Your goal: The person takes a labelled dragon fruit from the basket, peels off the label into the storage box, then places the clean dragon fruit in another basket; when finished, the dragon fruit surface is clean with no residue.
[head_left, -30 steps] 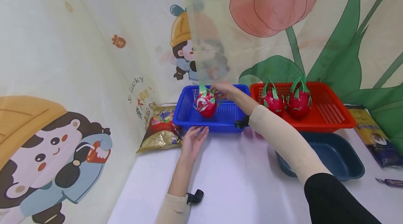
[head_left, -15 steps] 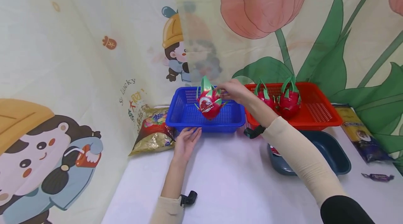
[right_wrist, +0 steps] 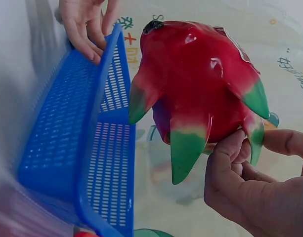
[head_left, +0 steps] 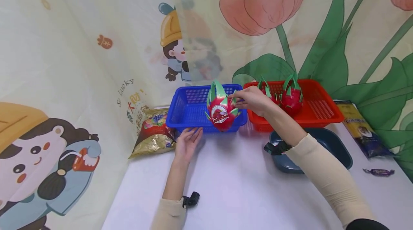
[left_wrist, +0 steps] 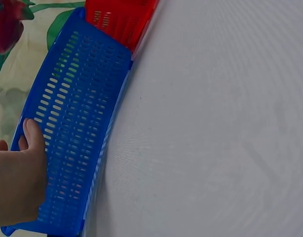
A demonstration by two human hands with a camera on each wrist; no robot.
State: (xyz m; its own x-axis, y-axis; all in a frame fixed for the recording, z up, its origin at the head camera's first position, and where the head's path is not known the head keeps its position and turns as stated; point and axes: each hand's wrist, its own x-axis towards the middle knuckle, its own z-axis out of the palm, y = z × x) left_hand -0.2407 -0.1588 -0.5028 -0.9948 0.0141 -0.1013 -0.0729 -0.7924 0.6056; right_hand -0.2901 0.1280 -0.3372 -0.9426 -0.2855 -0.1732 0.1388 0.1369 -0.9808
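Observation:
My right hand (head_left: 255, 101) pinches a red dragon fruit (head_left: 222, 115) by its green leafy end. The fruit hangs in front of and above the right part of the blue basket (head_left: 191, 109), with a round label facing me. In the right wrist view, thumb and fingers meet at a green scale beneath the fruit (right_wrist: 200, 84). My left hand (head_left: 187, 144), fingers extended, touches the front of the blue basket near its rim. Its thumb (left_wrist: 34, 134) lies against the perforated wall in the left wrist view.
Right of the blue basket stands a red basket (head_left: 317, 106) holding two dragon fruits (head_left: 291, 101). A dark teal basin (head_left: 333, 147) sits before it. A gold-red bag (head_left: 156, 133) lies left, a yellow-blue bag (head_left: 362, 129) and purple wrapped candy (head_left: 379, 172) right.
My right hand has lifted the dragon fruit out of the blue basket and brought it nearer and to the right. The left hand keeps its place at the basket's front.

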